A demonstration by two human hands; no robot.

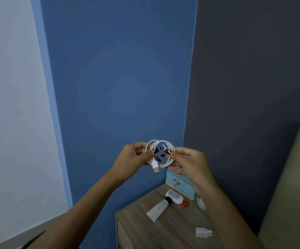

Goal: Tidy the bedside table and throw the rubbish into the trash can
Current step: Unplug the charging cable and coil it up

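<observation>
A white charging cable, wound into a small coil, is held up in the air in front of the blue wall. My left hand pinches the coil's left side, and a plug end hangs down below its fingers. My right hand pinches the coil's right side. Below them stands the wooden bedside table. On it lie a white tube with a black cap, a white bottle with a red cap and a white charger plug.
A light blue box stands at the table's back corner, partly behind my right wrist. A small white bottle stands beside it. A beige headboard or bed edge rises at the right. White wall lies to the left.
</observation>
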